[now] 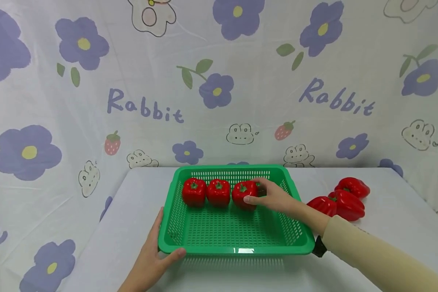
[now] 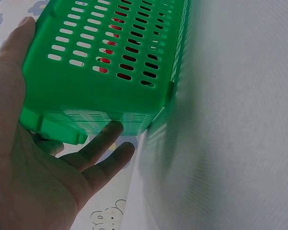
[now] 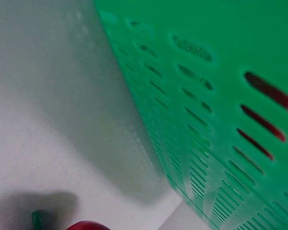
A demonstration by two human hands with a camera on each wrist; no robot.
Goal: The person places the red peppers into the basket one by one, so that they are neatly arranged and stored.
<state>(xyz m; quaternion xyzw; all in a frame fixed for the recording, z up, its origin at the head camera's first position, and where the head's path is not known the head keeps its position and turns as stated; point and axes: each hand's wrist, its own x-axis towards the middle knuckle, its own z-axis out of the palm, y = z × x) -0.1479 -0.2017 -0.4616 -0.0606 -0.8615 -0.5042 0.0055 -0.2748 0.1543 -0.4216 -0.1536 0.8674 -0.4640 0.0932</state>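
A green plastic basket (image 1: 237, 249) with slotted walls stands on the white table. Inside it, three red bell peppers line up along the back: a left one (image 1: 194, 192), a middle one (image 1: 218, 193) and a right one (image 1: 242, 201). My right hand (image 1: 273, 197) reaches over the basket's right wall and holds the right pepper between thumb and fingers. At the front left corner, my left hand (image 1: 151, 253) grips the rim, thumb at the front and fingers along the left side. The left wrist view shows its fingers (image 2: 103, 143) against the outer wall.
To the right of the basket, three more red bell peppers (image 1: 348, 205) lie close together on the white table (image 1: 131, 227). My right forearm passes in front of part of them. Behind the table hangs a cloth (image 1: 263, 101) printed with flowers and rabbits.
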